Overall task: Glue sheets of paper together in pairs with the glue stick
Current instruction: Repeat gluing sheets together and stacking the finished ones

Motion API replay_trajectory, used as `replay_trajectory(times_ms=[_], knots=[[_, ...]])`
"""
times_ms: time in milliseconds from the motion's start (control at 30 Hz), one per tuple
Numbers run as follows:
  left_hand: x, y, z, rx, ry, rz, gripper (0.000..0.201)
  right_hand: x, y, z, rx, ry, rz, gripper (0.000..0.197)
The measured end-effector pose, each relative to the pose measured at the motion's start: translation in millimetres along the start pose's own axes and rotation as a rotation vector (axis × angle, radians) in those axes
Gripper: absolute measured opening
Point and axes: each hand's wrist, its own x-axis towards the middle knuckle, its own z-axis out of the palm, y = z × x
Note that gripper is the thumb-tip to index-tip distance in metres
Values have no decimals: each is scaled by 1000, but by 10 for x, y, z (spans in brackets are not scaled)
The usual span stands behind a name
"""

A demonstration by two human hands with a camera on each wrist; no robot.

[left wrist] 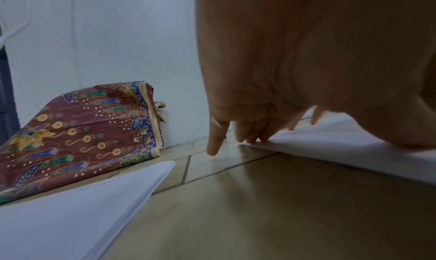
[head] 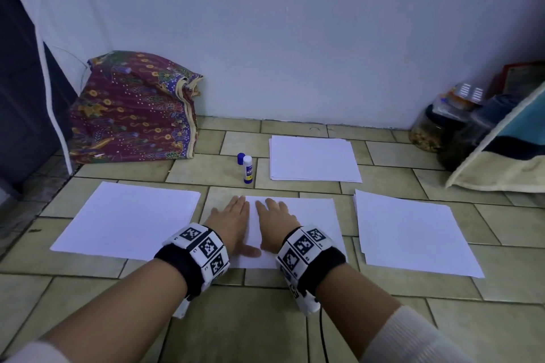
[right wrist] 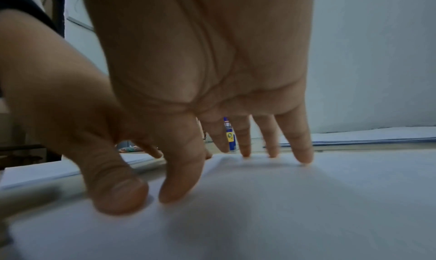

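A single white sheet point(head: 312, 224) lies on the tiled floor in front of me. Both hands rest flat on its left part, fingers straight. My left hand point(head: 236, 215) lies over the sheet's left edge; in the left wrist view its fingertips point(left wrist: 254, 139) touch the paper edge point(left wrist: 330, 152) and the little finger touches tile. My right hand point(head: 272, 215) presses beside it, with its fingertips point(right wrist: 304, 157) on the paper point(right wrist: 283, 208). The glue stick point(head: 247, 170) stands upright beyond the hands, and its blue cap point(head: 241, 158) stands beside it. The stick point(right wrist: 230, 135) shows between my right fingers.
Paper stacks lie to the left point(head: 126, 221), to the right point(head: 413, 233) and at the far middle point(head: 312, 159). A patterned cloth bundle point(head: 132, 109) leans on the wall at the back left. Jars and a cushion point(head: 477, 138) crowd the right corner.
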Motion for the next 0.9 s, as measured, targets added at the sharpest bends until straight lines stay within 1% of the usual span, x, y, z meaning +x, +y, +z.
replay_trajectory(times_ms=[100,133,200,267,500,600,667,767,833,900], knots=[[44,-8,21,43,-28,18,111,50,-80,-85,7,-102,-164,105],[50,-10,18,57,-34,22,110,62,-95,-109,3,-137,-201,108],[41,-8,-1,82,-48,13,114,71,-59,-143,5,-170,-197,106],[39,4,-18,108,-66,-8,117,65,78,-157,-10,-149,-156,102],[9,3,-39,132,-90,-11,113,-128,834,-225,77,-107,55,87],[-4,-5,-44,140,-101,-1,112,-164,1062,-203,103,-90,135,87],[-5,-10,-41,135,-102,-3,113,-158,1111,-201,122,-68,151,91],[-24,-15,-49,136,-99,1,115,-112,1056,-197,118,22,204,92],[-36,-32,-69,131,-96,6,117,-115,979,-222,21,74,289,83],[-50,-55,-108,114,-46,0,108,-177,898,-238,-139,101,351,71]])
